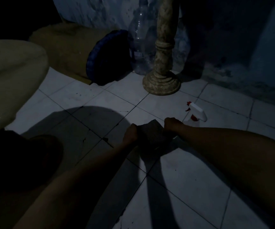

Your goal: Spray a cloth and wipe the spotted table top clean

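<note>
A dark cloth [151, 133] is stretched between my two hands above the white tiled floor. My left hand [131, 133] grips its left edge and my right hand [172, 123] grips its right edge. Just right of my right hand a white spray bottle [196, 115] with a red nozzle and trigger rests on the tiles, apart from both hands. A pale rounded table top [12, 76] fills the left edge of the view; the dim light hides any spots on it.
A turned stone pedestal [162, 63] stands on the floor ahead. Behind it is a large clear plastic bottle [139, 42], and to the left lies a brown roll with a blue end [97, 58]. The blue wall [232, 47] closes the back.
</note>
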